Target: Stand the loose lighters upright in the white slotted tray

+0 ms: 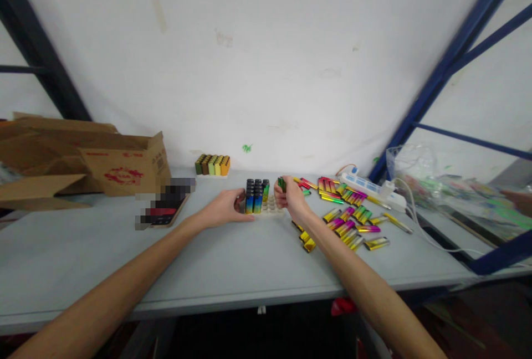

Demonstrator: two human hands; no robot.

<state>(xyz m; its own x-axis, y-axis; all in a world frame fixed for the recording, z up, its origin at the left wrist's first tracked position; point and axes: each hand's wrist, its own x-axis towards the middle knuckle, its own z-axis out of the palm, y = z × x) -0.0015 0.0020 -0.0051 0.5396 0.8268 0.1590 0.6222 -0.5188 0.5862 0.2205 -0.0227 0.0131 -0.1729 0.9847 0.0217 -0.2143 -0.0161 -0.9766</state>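
Observation:
A pale tray (272, 208) with round holes lies at the middle of the table. Blue and green lighters (254, 198) with black tops stand upright in its left part; the holes to the right show bare. At the tray's left end is my left hand (224, 207), thumb and fingers apart, touching the tray's edge and holding nothing. Above the tray's right part, my right hand (291, 195) is closed on a green lighter (281, 184). Many shiny lighters (349, 220) in yellow, magenta, green and red lie loose to the right, partly behind my right forearm.
A second block of lighters (213, 165) stands near the wall. Cardboard boxes (128, 168) and a phone (168, 209) are on the left. A white power strip (374, 190) with cables lies at the right, beside clear plastic bags (449, 187) and a blue metal frame (440, 71).

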